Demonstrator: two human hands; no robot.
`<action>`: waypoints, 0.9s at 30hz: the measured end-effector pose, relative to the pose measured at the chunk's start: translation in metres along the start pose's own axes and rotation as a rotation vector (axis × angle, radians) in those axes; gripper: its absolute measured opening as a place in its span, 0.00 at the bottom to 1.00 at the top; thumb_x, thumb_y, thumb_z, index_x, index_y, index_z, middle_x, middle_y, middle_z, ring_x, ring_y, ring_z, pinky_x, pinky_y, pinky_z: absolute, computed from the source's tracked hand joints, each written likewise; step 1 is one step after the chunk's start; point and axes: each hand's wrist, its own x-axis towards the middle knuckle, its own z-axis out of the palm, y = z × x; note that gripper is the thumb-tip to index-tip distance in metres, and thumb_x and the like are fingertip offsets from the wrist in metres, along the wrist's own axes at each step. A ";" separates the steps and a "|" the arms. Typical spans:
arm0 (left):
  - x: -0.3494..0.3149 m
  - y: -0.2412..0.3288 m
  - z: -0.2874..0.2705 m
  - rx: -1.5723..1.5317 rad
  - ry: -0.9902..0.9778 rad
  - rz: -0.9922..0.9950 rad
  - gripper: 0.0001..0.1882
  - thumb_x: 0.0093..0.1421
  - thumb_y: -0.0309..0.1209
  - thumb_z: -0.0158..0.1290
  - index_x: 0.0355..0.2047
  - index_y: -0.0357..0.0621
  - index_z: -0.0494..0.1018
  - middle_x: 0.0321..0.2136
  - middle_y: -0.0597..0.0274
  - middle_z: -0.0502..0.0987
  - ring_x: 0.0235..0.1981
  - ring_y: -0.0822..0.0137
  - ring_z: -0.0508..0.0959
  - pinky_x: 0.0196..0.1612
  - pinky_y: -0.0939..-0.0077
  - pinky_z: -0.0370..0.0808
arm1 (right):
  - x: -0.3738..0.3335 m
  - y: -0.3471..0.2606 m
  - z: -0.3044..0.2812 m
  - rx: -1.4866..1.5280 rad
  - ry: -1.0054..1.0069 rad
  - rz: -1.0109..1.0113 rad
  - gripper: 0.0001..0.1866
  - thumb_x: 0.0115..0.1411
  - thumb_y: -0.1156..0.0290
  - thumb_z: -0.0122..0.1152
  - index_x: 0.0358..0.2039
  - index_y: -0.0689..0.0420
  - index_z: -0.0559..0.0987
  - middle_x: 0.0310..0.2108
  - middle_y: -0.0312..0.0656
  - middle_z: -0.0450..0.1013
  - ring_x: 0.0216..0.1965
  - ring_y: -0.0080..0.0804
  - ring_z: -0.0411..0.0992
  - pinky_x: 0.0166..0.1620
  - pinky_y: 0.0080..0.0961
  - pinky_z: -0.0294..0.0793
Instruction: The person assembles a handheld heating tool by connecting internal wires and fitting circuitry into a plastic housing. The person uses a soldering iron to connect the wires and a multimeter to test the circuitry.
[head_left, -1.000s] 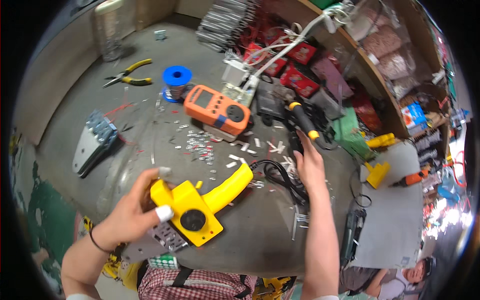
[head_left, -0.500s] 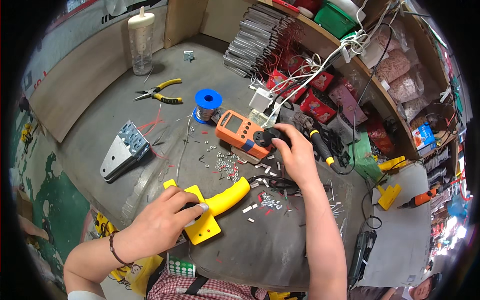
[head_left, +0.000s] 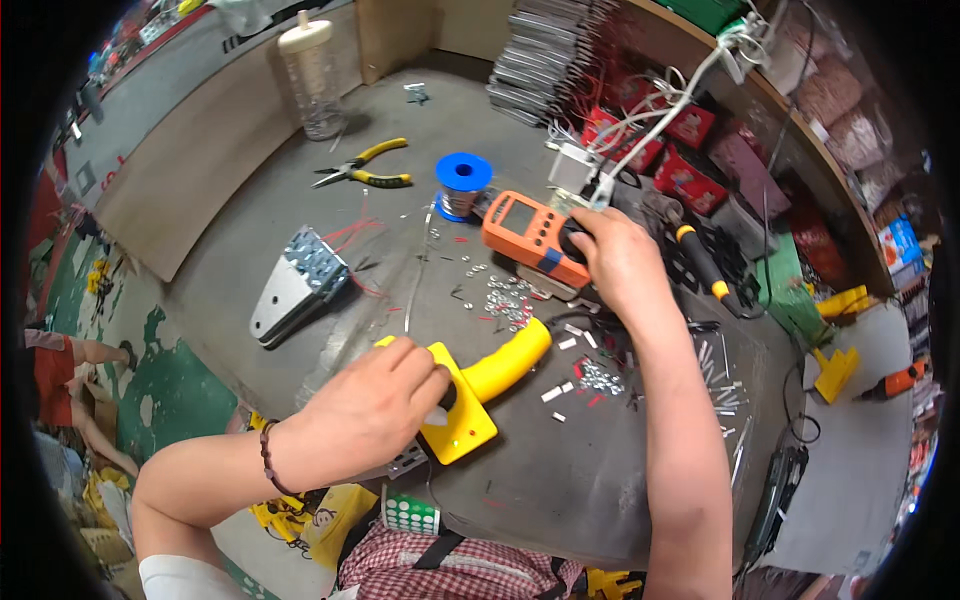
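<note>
Grey worktop [head_left: 560, 490] stretches back from checkered cloth [head_left: 440, 565], cut off below. At its front, the left hand [head_left: 375, 400] bunches its fingers around a mostly hidden black knob [head_left: 449, 396] on the yellow device [head_left: 465, 435]. Farther on, the right hand [head_left: 620, 260] grasps a black piece [head_left: 571, 237], largely covered, on the orange meter [head_left: 517, 240]. Behind, a metal stack [head_left: 540, 65] is cropped above.

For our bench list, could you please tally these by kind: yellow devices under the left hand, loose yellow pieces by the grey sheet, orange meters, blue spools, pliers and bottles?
Yellow device: 1
Yellow pieces: 2
Orange meter: 1
Blue spool: 1
Pliers: 1
Bottle: 1
Total: 7
</note>
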 end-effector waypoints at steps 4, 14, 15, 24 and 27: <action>0.014 0.001 0.002 0.207 0.025 -0.069 0.16 0.46 0.40 0.59 0.28 0.41 0.74 0.25 0.60 0.71 0.31 0.62 0.71 0.31 0.71 0.69 | -0.002 -0.011 -0.001 -0.035 -0.017 0.044 0.09 0.55 0.70 0.58 0.35 0.58 0.77 0.33 0.48 0.73 0.38 0.47 0.73 0.40 0.40 0.73; 0.028 0.009 0.009 0.174 -0.046 -0.311 0.21 0.47 0.47 0.59 0.16 0.41 0.74 0.15 0.60 0.69 0.24 0.60 0.72 0.28 0.65 0.69 | -0.004 -0.006 -0.003 -0.007 -0.023 0.075 0.08 0.55 0.70 0.55 0.32 0.60 0.78 0.31 0.48 0.73 0.38 0.45 0.74 0.41 0.39 0.73; 0.032 0.006 0.006 0.199 -0.012 -0.266 0.20 0.48 0.47 0.58 0.18 0.40 0.74 0.18 0.59 0.70 0.26 0.58 0.72 0.30 0.65 0.69 | -0.004 -0.005 -0.002 -0.019 -0.019 0.077 0.08 0.55 0.70 0.54 0.31 0.59 0.78 0.32 0.48 0.73 0.39 0.44 0.74 0.42 0.38 0.73; 0.067 0.006 0.037 -0.379 -0.056 -0.307 0.21 0.59 0.43 0.51 0.42 0.37 0.65 0.33 0.49 0.72 0.37 0.50 0.74 0.41 0.62 0.71 | -0.007 -0.004 0.001 -0.031 -0.017 0.063 0.07 0.53 0.73 0.54 0.32 0.59 0.78 0.33 0.47 0.74 0.39 0.42 0.74 0.42 0.36 0.74; 0.073 0.007 0.038 -0.324 -0.114 -0.324 0.22 0.60 0.43 0.51 0.45 0.38 0.64 0.35 0.48 0.73 0.37 0.51 0.75 0.41 0.61 0.71 | -0.005 0.001 0.006 -0.002 0.002 0.050 0.08 0.52 0.74 0.53 0.32 0.60 0.78 0.32 0.47 0.74 0.39 0.42 0.75 0.41 0.36 0.74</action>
